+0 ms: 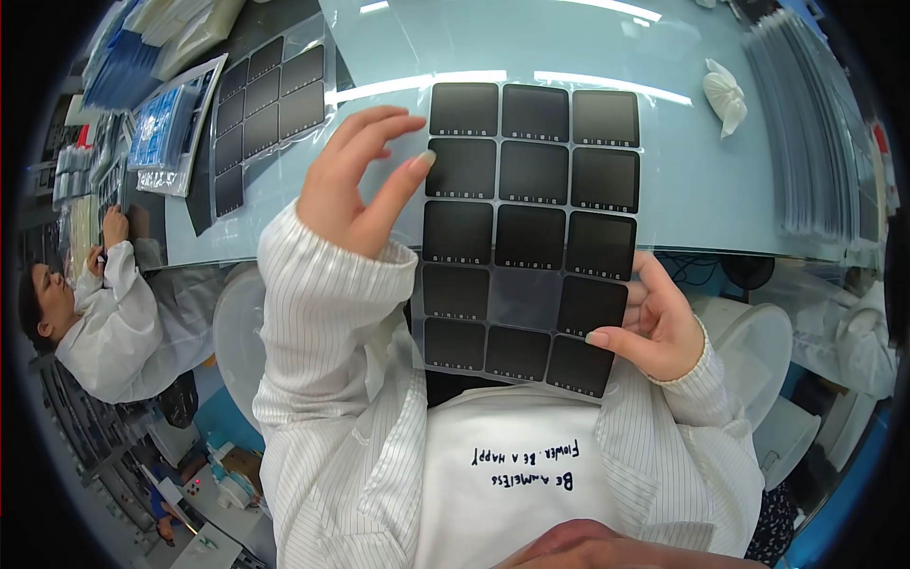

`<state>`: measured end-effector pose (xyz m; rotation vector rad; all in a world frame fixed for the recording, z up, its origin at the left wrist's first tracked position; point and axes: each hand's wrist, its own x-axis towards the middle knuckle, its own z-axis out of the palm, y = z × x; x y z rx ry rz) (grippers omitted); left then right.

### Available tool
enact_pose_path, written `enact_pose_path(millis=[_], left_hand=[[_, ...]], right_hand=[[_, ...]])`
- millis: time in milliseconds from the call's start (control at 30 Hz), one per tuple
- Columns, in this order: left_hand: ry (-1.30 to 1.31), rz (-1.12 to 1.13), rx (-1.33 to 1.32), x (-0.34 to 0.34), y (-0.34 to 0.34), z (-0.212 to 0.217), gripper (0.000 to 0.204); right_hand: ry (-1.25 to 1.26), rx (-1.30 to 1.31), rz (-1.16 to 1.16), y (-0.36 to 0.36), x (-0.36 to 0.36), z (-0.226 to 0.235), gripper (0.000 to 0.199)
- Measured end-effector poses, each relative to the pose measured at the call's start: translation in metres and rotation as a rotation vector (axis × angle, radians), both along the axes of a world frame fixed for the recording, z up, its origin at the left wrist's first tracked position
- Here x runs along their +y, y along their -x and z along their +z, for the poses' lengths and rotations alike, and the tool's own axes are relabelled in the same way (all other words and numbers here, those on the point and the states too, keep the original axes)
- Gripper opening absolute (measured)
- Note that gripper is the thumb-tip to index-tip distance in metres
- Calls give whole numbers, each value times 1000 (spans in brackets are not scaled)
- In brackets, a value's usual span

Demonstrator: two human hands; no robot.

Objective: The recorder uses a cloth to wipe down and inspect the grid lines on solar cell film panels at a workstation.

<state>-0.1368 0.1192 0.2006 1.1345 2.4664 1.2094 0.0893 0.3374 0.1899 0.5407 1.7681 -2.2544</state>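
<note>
A clear sheet [526, 302] bearing rows of black rounded-corner panels [534, 173] spans the front edge of the table, its near end over my lap. One spot in the middle column, second row from the near end, has no black panel. At its right edge, low down, my right hand [664, 327] grips the sheet, thumb on top and fingers curled beneath. By the upper left edge, my left hand [365, 180] has its fingers apart. The left thumb tip meets or nearly meets the sheet's edge; I cannot tell which.
More black-panelled sheets [275, 95] lie at the far left, beside blue packs [163, 128] in clear plastic. A crumpled white bundle [725, 98] rests at the back right, before a stack of translucent sheets [806, 133]. Another person in white [118, 318] works at the left.
</note>
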Motion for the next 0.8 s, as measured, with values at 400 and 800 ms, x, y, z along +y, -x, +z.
enact_pose_path(millis=[400,800], left_hand=[[109,-50,204,20,4,-16,34],[-431,179,-670,26,-6,-3,47]], right_hand=[[-84,215,-193,80,34,-7,46],[-134,317,-118,56,33,1,34]])
